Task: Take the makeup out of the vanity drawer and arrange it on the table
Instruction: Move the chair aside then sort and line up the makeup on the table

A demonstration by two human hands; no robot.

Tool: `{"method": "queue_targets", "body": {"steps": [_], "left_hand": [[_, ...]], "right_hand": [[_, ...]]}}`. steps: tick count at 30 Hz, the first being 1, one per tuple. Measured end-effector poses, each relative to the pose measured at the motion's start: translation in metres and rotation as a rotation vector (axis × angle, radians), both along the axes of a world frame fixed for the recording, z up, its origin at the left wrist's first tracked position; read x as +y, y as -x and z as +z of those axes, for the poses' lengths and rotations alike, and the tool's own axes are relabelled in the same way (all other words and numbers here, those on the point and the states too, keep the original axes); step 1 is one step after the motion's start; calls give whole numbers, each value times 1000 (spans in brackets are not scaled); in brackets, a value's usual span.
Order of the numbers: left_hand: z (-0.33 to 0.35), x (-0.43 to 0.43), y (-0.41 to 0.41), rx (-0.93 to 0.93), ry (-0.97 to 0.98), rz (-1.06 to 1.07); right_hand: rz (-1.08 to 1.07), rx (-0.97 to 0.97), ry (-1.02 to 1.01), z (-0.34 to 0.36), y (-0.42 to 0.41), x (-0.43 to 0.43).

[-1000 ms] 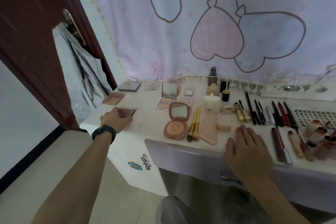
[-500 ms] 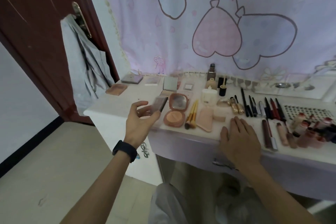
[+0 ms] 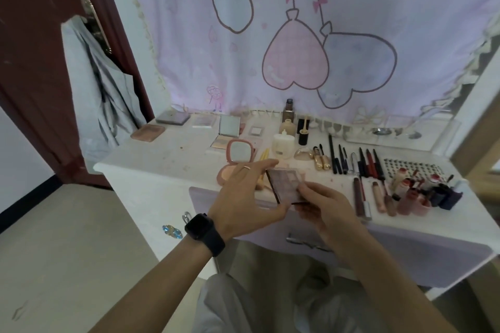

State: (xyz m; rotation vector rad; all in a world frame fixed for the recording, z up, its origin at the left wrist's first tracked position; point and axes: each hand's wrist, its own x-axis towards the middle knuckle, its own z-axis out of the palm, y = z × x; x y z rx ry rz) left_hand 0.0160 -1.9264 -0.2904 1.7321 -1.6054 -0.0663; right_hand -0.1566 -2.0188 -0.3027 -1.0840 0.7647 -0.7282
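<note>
1. A small eyeshadow palette (image 3: 285,182) is in the air above the near edge of the desk (image 3: 162,159), its pans facing me.
2. My left hand (image 3: 243,197) grips its left side between thumb and fingers; my right hand (image 3: 324,204) pinches its near right corner.
3. Just beyond it, an open pink compact (image 3: 239,155) sits on the desk; pencils (image 3: 351,159) lie in a row to the right.

Bare tabletop (image 3: 167,157) lies open at ten o'clock from the held eyeshadow palette (image 3: 285,182), reaching back to the peach compact (image 3: 148,132). At eleven stands the open pink compact (image 3: 239,155), at twelve the cream jar (image 3: 283,145). A row of pencils (image 3: 341,165) blocks two o'clock and clustered bottles (image 3: 414,199) block three.
</note>
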Motion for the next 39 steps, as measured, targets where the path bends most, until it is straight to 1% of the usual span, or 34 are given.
{"method": "queue_targets", "body": {"steps": [2,3,6,8,11,15,17,20,23,25,28,32,36,39], "left_hand": [[1,-1,5,69,25,30],[2,-1,7,90,39,35],[5,-2,10,119,67,24],[7,-1,9,121,61,14],[9,0,5,85,22,6],[11,0,2,-117,-28,-41],[11,0,2,-155,-42,-64],[10,2,5,-76,-91,-94],[9,2,8,73,-64,-125],[9,1,9,164,-53,-146],[9,2,8,231,-51,-157],[9,8,0,382,-23,-116],[7,13,-7,441,-28,-102],[5,15,-14,444,-23,-65]], "right_hand": [[43,-112,-212,0,3,-1],[70,-131,-268,-1,3,-1],[110,-154,-322,-4,3,-2],[104,-107,-277,-3,2,-2],[123,44,-82,-4,2,-6],[255,145,140,-2,5,-7],[282,164,205,1,6,-7],[254,201,281,6,6,-6],[224,200,290,2,5,-6],[223,172,236,-2,3,-6],[223,154,176,-6,2,-7],[188,71,44,-8,1,-12],[241,59,14,-7,-2,-15],[185,54,-23,-7,-6,-17]]}}
